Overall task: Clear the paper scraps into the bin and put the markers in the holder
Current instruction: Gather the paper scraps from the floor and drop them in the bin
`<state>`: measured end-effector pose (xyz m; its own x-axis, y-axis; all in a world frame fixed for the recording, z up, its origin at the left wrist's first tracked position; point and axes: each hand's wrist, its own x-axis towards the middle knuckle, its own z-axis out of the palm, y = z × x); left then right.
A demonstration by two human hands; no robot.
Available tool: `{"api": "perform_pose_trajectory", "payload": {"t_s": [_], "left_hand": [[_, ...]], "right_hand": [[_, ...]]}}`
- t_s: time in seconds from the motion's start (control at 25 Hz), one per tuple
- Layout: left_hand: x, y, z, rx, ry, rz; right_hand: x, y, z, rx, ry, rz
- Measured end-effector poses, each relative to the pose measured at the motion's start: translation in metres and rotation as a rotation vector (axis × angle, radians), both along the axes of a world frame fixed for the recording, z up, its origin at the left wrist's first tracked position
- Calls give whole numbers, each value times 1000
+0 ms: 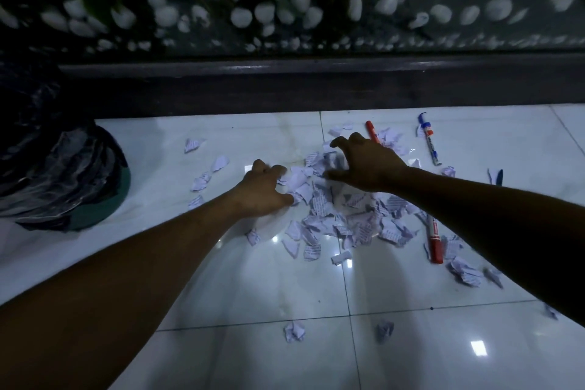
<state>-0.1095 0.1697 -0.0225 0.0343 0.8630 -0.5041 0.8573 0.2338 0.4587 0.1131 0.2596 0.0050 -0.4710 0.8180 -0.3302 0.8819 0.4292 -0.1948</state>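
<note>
Head view: a scrap pile (345,215) lies on the tiled floor (253,279). Left hand (264,188) rests at the pile's left edge, grip loosely curled; right hand (367,161) hovers above, grip spread. Markers (434,239) lie right of the pile, bin (72,180) far left.

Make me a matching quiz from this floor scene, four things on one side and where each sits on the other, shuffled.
Things:
1. bin
2. blue marker
3. left hand
4. red marker

Places:
A. far right, beyond the pile
B. near right edge of the pile
C. far left, bag-lined
D. left edge of the paper scraps

Pairs: 1-C, 2-A, 3-D, 4-B
</note>
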Motion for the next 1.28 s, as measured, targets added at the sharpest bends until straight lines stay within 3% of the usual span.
{"api": "perform_pose_trajectory", "payload": {"t_s": [0.16,0.24,0.32,0.4,0.52,0.64,0.72,0.92,1.0,1.12,1.28], "left_hand": [[2,-2,7,-80,-156,-71],[-2,-6,14,31,-192,-52],[-14,-4,19,283,-65,2],[-33,-4,21,424,154,80],[-71,-11,10,265,392,283],[-93,-29,-5,44,414,525],[-85,-41,-13,77,400,531],[-21,-50,-8,118,65,237],[-19,-48,-5,170,81,199],[-61,-28,-1,272,199,336],[-129,9,-3,179,150,578]], "right_hand": [[-20,-8,-11,-149,-60,41],[-29,-12,-10,-237,-54,110],[-36,-9,-4,-267,-49,181],[-41,-4,5,-171,-21,189],[-46,-1,6,-101,-21,115],[-56,-15,-7,-139,-57,82],[-65,-30,-15,-106,-41,117],[-77,-53,-10,-141,-33,250],[-74,-44,-7,-107,-29,236],[-70,-24,-3,-13,41,172],[-70,-8,-10,-11,80,131]]}}
